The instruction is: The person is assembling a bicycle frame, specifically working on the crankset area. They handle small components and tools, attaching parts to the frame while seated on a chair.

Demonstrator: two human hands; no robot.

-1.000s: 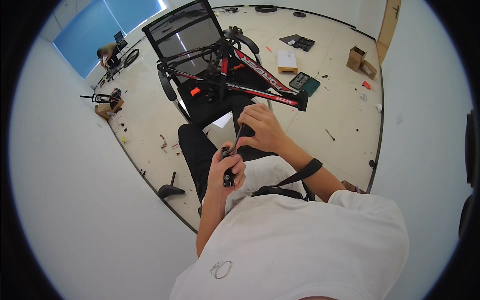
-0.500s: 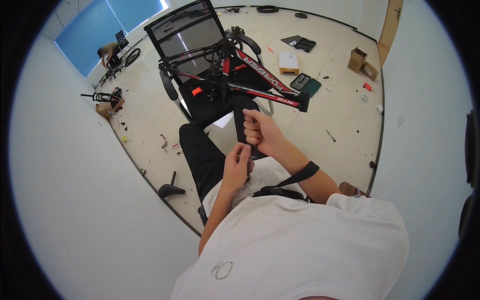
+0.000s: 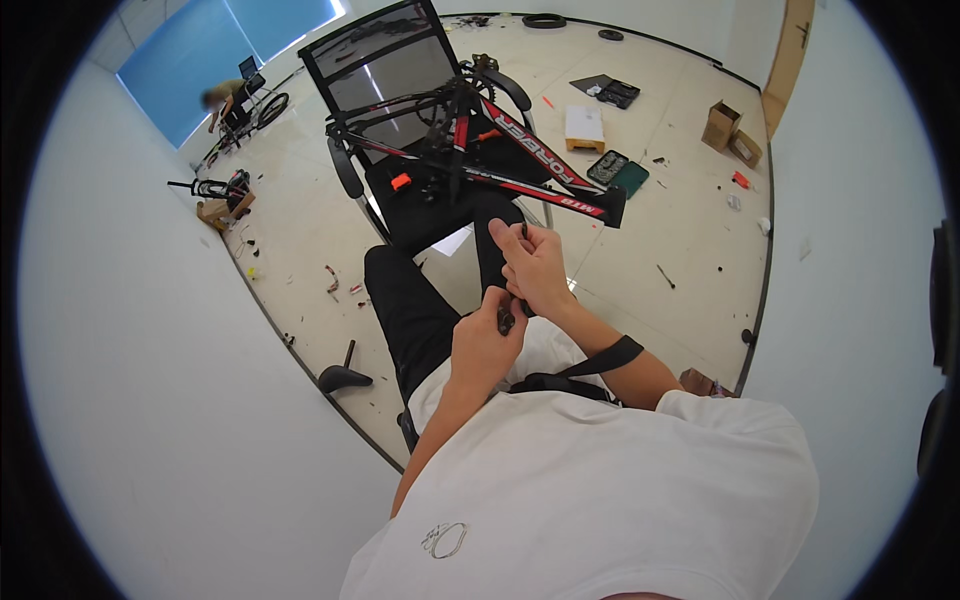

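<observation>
**Head cam — both hands on a small black part, held over the lap**

Head view, only one given. Person seated, white T-shirt (image 3: 600,490), black trousers (image 3: 420,310), black strap (image 3: 600,362) across chest.

L hand (image 3: 487,345): fingers curled in, closed around the lower end of a small black part (image 3: 507,320). Part sits between the two hands, above the lap, roughly centre frame. Too small to tell its exact shape.

R hand (image 3: 535,268): just above and touching L hand; thumb and fingers pinched near the top of the same part. A thin dark piece (image 3: 524,231) sticks up from the fingertips — can't tell if it belongs to the part or is separate. Hand mostly closed, index finger raised a bit.

Surroundings:
- Black mesh office chair (image 3: 385,60) directly ahead, w/ a red-and-black bicycle frame (image 3: 530,165) laid across the seat; crank and chainring at its top.
- Beige tile floor (image 3: 300,230), scattered small bits.
- Black bike saddle (image 3: 342,376) on floor by the wall, to person's left.
- Cardboard boxes (image 3: 728,130) far right, flat white box (image 3: 584,126) and open tool case (image 3: 618,170) near the frame.
- Tyre (image 3: 544,20) at far end.
- Another person (image 3: 222,100) crouched far back-left by a bicycle wheel (image 3: 268,108), near blue window (image 3: 210,50) — well apart from the hands.
</observation>
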